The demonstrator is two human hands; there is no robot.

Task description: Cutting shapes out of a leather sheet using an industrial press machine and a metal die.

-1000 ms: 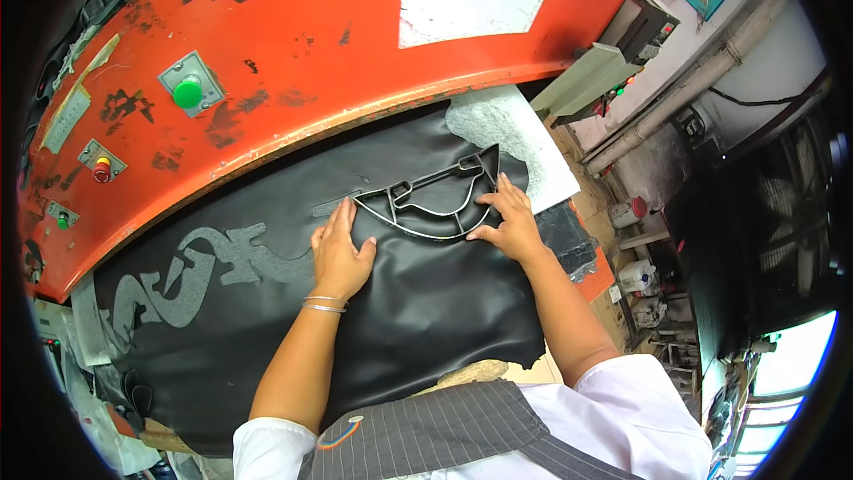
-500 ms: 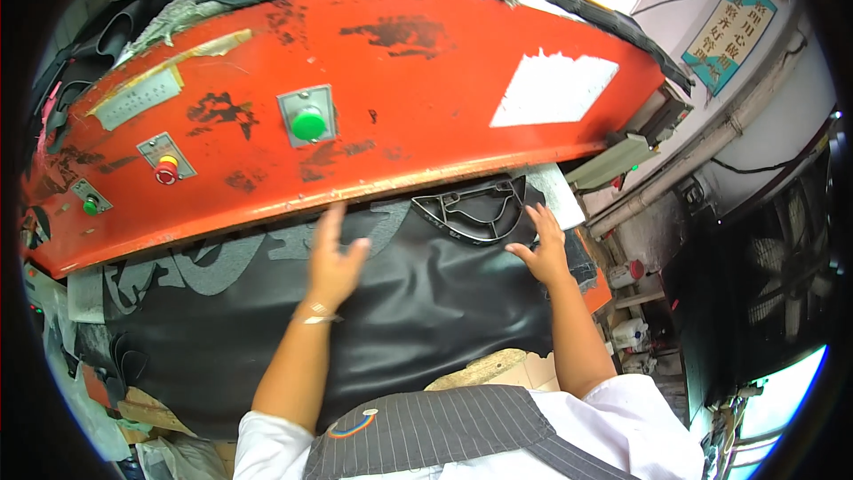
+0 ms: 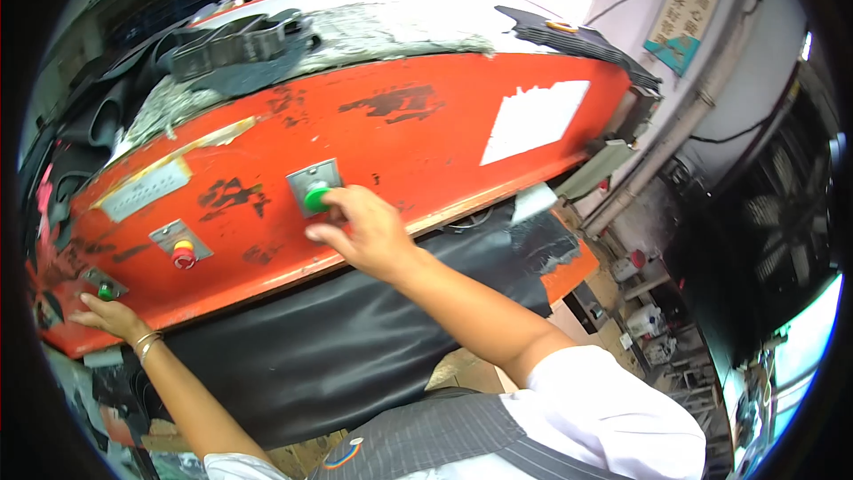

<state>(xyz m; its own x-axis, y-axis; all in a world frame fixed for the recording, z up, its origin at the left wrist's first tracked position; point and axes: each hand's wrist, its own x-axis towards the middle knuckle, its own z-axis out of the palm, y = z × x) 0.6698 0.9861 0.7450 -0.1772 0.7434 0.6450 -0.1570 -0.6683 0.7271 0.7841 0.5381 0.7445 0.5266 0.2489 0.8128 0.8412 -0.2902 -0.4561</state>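
**Basically, both hands at the green btns, press face in front**

R hand is at the big green btn, mid-face of the red press. Its index is bent, tip over the btn's R edge, looks like contact; can't tell how far btn is pushed in. Thumb sits lower, apart from index w/ an open gap, tip near the red face. Other fingers curl behind, nothing gripped.

L hand is out at far L, just below the small green btn. Fingers loosely extended & pointing L, not closed on anything; can't tell if one touches the btn. Bracelet on that wrist.

Red btn w/ yellow collar sits btwn the hands, nearer L, apart from both.

Black sheet lies below, running under the press's lower edge; only a narrow dark gap shows there. Bit of a metal frame shows in that gap, R of the R wrist; rest hidden. White slab & orange board stick out at the sheet's R end. Wide room btwn the forearms, over the sheet.
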